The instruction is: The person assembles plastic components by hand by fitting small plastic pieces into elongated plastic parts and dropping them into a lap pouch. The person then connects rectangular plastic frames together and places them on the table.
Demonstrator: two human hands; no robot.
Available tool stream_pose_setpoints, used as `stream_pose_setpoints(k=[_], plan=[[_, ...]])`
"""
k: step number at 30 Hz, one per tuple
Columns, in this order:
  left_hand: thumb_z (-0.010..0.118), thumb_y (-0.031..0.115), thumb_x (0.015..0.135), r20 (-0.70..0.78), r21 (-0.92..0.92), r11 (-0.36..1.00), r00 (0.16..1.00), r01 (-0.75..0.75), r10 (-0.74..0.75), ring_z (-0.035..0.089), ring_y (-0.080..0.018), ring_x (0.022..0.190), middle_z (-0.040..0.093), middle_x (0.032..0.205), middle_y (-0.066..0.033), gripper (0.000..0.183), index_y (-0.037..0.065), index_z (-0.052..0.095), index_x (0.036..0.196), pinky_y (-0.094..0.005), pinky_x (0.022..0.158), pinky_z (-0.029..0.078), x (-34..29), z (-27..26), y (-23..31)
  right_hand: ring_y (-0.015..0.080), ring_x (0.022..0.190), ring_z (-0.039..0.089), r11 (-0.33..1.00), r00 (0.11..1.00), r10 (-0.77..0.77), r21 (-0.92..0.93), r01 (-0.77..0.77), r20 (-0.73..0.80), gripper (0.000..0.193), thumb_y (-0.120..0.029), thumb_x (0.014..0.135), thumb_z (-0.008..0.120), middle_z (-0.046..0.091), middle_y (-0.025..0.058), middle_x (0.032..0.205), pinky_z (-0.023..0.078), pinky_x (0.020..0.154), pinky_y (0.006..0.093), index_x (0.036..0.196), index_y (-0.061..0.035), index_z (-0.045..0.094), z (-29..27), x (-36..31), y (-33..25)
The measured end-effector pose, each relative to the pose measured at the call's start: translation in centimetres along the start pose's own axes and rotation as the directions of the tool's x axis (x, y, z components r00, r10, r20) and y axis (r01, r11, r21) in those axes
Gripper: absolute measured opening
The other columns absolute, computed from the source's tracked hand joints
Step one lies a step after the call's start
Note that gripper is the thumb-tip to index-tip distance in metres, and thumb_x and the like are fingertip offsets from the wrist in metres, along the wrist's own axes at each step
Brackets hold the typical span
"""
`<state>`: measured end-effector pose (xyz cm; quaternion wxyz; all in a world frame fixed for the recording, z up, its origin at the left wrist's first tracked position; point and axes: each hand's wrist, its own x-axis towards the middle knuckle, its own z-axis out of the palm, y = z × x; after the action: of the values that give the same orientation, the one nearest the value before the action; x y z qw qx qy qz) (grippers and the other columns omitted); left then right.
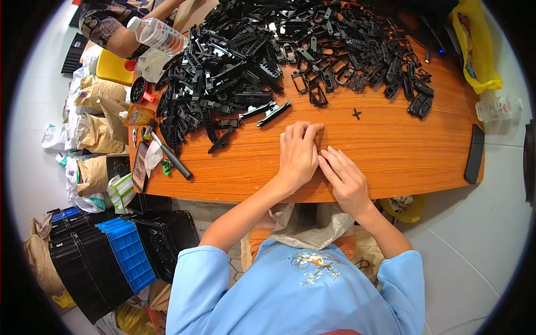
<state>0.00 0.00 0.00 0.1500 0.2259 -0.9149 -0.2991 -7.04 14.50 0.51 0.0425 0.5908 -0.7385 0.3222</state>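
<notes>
My left hand (298, 157) is over the near part of the wooden table (413, 156), its fingers bent and closed. Close against it is my right hand (347, 180), with the fingers together and their tips near my left thumb. Whatever may be between the fingers is hidden or too small to name. Beyond my hands lies a big heap of black plastic parts (245, 72). Two parts with shiny silvery faces (273, 113) lie at the heap's near edge. A small black cross-shaped piece (357, 114) rests alone to the right.
At the left are a hammer (173, 159), a phone (139, 166), an orange pouch (138, 115) and a clear bottle (159, 34), near another person's arm (124, 43). A black bar-shaped object (474, 153) lies at the right edge. Crates (127, 251) stand at the lower left.
</notes>
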Motion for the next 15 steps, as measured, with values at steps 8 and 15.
stream_pose_setpoints(k=[8, 15], plan=[[0.051, -0.002, 0.073, 0.042, 0.052, 0.999, 0.999, 0.001, -0.003, 0.043, -0.0302, 0.101, 0.048, 0.109, -0.0117, 0.046, 0.010, 0.054, 0.118, -0.0405, 0.087, 0.033, 0.62, -0.47, 0.57, 0.0281, 0.111, 0.060, 0.998, 0.998, 0.055, 0.018, -0.055, 0.008, 0.035, -0.002, 0.078, 0.057, 0.063, 0.0119, 0.117, 0.049, 0.094, 0.0398, 0.112, -0.0010, 0.065, 0.08, 0.34, 0.24], [0.052, -0.001, 0.076, 0.005, 0.070, 0.997, 1.000, -0.021, 0.021, 0.043, -0.0313, 0.100, 0.048, 0.107, -0.0129, 0.042, 0.008, 0.054, 0.117, -0.0417, 0.087, 0.033, 0.45, 0.04, 0.07, 0.0289, 0.112, 0.060, 0.999, 0.999, 0.042, 0.018, -0.042, 0.006, 0.039, 0.000, 0.076, 0.057, 0.063, 0.0127, 0.117, 0.047, 0.097, 0.0413, 0.114, -0.0018, 0.064, 0.16, 0.12, 0.36]])
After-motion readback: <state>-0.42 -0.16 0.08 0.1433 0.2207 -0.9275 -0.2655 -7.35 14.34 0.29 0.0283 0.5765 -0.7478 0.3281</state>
